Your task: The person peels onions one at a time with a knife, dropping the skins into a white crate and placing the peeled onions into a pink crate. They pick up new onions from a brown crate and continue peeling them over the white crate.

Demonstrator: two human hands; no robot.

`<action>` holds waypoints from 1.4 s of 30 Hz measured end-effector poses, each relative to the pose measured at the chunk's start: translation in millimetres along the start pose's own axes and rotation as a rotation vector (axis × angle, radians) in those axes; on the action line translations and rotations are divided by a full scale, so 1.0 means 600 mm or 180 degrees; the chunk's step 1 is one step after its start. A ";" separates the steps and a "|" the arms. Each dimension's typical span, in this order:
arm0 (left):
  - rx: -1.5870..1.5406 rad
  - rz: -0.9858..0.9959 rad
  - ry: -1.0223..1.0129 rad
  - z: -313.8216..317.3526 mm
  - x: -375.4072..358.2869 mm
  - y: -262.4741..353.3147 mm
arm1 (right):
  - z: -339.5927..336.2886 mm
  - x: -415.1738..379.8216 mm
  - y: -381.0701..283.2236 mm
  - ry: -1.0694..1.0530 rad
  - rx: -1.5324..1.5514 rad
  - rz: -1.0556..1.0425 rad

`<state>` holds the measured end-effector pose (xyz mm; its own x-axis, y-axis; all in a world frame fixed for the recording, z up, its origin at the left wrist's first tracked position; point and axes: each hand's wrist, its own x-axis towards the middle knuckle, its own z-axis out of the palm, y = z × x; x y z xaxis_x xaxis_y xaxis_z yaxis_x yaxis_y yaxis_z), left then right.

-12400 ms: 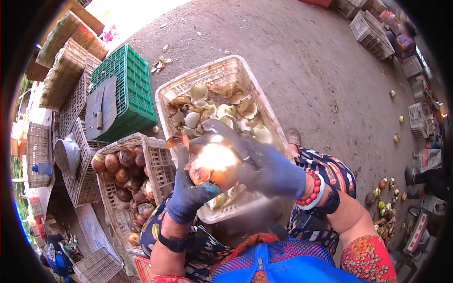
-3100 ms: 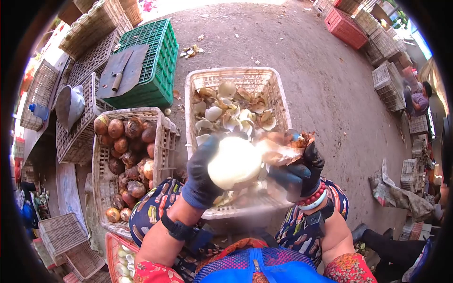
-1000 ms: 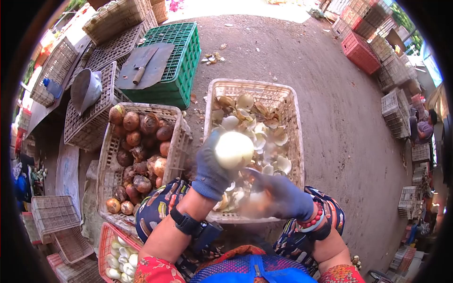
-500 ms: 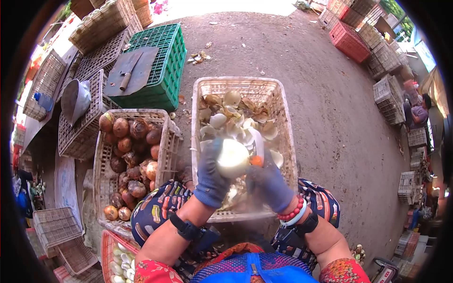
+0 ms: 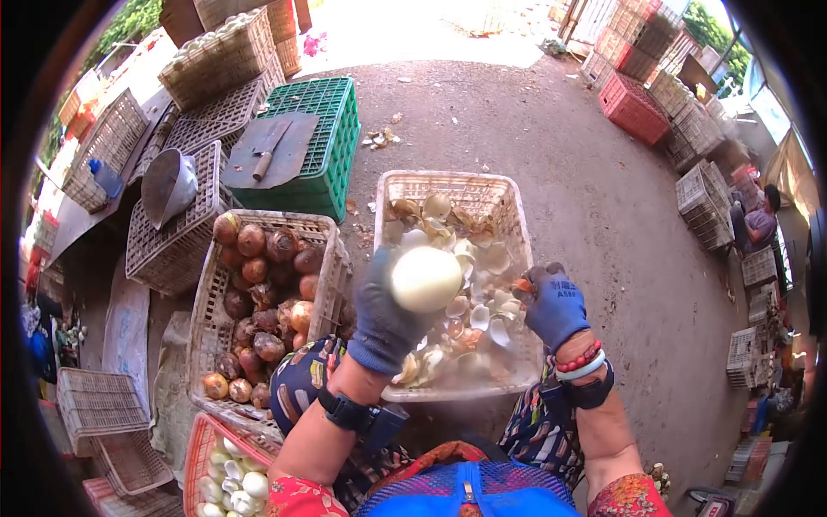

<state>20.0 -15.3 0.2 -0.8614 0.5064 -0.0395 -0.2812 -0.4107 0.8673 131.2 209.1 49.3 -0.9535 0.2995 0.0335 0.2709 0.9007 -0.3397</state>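
Observation:
My left hand (image 5: 383,310), in a dark blue-grey glove, is closed around a pale peeled onion (image 5: 426,278) above the crate of peelings. My gloved right hand (image 5: 554,302) is at the right rim of that crate, its fingers curled on a small tool with an orange part (image 5: 522,285). Most of the tool is hidden in the fist, so its kind does not show. Below my hands, the off-white plastic crate (image 5: 448,176) holds loose onion peels (image 5: 494,257). To the left, unpeeled brown onions (image 5: 269,346) fill another crate (image 5: 200,340).
A red crate (image 5: 191,457) of peeled onions stands at my lower left. On a green crate (image 5: 332,177) lies a dark sheet bearing a knife (image 5: 264,162). A metal bowl (image 5: 165,185) rests on crates beside it. A person (image 5: 762,217) sits at far right among stacked crates.
My right hand has moved away from the onion, out to the right with the orange tool. My left hand still grips the onion. The view has shifted, lowering the crates in the picture.

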 end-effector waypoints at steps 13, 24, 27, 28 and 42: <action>-0.0202 -0.0686 -0.0092 0.072 -0.290 0.076 | -0.055 -0.247 -0.169 0.0269 0.2754 -0.0729; -0.0281 -0.0480 -0.0191 0.079 -0.352 0.133 | -0.086 -0.279 -0.122 -0.0248 0.3238 -0.0204; 0.0537 -0.0105 -0.0374 0.080 -0.352 0.099 | -0.108 -0.292 -0.193 0.0642 0.1782 -0.1649; 0.0452 -0.0226 -0.0402 0.079 -0.355 0.096 | -0.104 -0.292 -0.197 0.0809 0.1590 -0.1663; 0.0071 -0.0727 -0.0693 0.105 -0.366 0.099 | -0.088 -0.294 -0.176 0.0627 0.1057 -0.1126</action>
<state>219.1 -102.8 91.7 -0.6655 0.7351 -0.1294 -0.4456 -0.2522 0.8590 277.8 77.4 128.8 -0.9276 0.0773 0.3655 -0.1502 0.8186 -0.5544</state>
